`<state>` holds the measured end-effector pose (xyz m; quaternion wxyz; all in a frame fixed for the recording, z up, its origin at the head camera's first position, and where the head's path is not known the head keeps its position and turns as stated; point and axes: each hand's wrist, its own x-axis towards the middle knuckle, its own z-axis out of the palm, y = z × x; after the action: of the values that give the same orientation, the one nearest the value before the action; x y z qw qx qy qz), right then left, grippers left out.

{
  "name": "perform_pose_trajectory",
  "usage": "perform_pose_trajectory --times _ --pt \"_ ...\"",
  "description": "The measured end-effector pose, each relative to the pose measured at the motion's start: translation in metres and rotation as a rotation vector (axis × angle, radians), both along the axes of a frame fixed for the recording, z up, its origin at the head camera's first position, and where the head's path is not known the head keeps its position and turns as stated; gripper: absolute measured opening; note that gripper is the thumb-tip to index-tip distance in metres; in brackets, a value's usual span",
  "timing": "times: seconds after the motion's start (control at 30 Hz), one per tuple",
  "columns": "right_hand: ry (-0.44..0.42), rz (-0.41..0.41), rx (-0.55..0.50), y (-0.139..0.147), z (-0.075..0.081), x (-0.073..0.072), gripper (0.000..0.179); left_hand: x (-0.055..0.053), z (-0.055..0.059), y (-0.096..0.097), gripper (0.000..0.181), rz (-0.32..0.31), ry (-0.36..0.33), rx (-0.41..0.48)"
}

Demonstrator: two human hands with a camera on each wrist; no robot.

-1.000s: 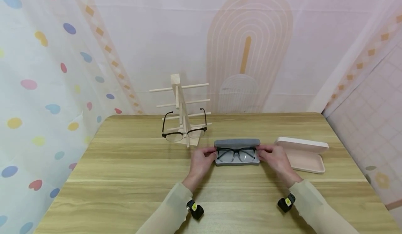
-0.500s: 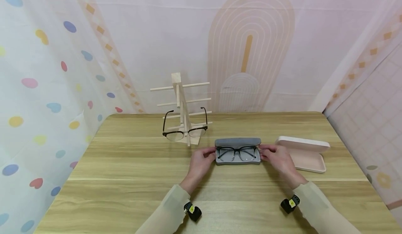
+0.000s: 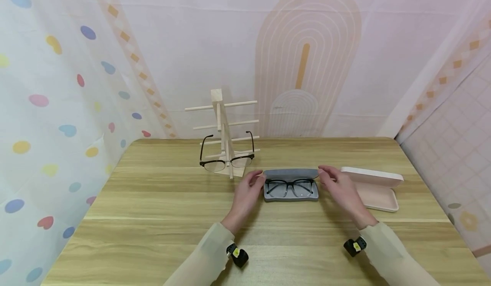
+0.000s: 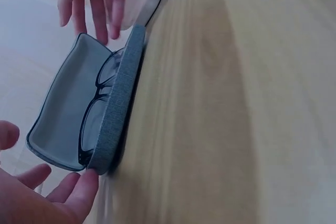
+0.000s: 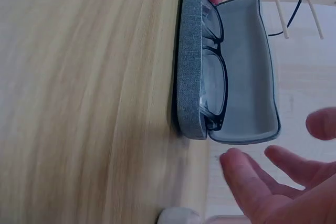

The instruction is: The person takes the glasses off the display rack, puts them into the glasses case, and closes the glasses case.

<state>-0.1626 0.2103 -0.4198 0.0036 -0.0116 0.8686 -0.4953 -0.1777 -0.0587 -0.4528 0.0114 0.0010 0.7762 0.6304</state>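
Grey case (image 3: 291,174) lies between the left hand (image 3: 247,193), which is nearer, and the right hand (image 3: 341,189)
Its long axis follows the far edge of the table (image 3: 153,213), glasses (image 3: 290,183) inside; the left, loosely relaxed, seems to touch one end without gripping, the right, spread and holding nothing, is just beside the other

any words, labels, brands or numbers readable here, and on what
No readable text in any view.
Yellow patches on the left wrist camera and right wrist camera: any marking is too small to read.
Gray eyeglass case, black-rimmed eyeglasses inside it, white eyeglass case: no lettering visible.
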Motion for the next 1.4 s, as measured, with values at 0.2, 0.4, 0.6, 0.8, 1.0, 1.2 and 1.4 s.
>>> perform_pose_trajectory --times 0.2,0.4,0.6,0.8,1.0,1.2,1.4 --pt "-0.083 0.053 -0.018 -0.004 -0.002 -0.008 0.064 -0.008 0.002 0.001 0.048 -0.030 -0.030 -0.012" --pt "-0.099 0.074 -0.027 -0.004 -0.007 -0.013 0.061 -0.011 0.004 -0.001 0.045 -0.041 -0.037 -0.067" --pt "-0.131 0.093 -0.100 -0.004 -0.008 -0.015 0.055 -0.015 0.003 0.001 0.039 -0.031 -0.046 -0.078" --pt "-0.210 0.136 -0.213 -0.001 -0.008 -0.018 0.053 -0.015 0.004 0.000 0.033 -0.048 -0.050 -0.015" --pt "-0.251 0.157 -0.247 0.004 -0.009 -0.018 0.054 -0.015 0.002 -0.001 0.030 -0.071 -0.056 0.041" --pt "-0.255 0.175 -0.264 0.006 -0.010 -0.018 0.053 -0.015 0.000 -0.003 0.032 -0.107 -0.075 0.071" --pt "-0.259 0.209 -0.264 0.008 -0.010 -0.018 0.053 -0.013 0.000 -0.007 0.036 -0.138 -0.101 0.103"
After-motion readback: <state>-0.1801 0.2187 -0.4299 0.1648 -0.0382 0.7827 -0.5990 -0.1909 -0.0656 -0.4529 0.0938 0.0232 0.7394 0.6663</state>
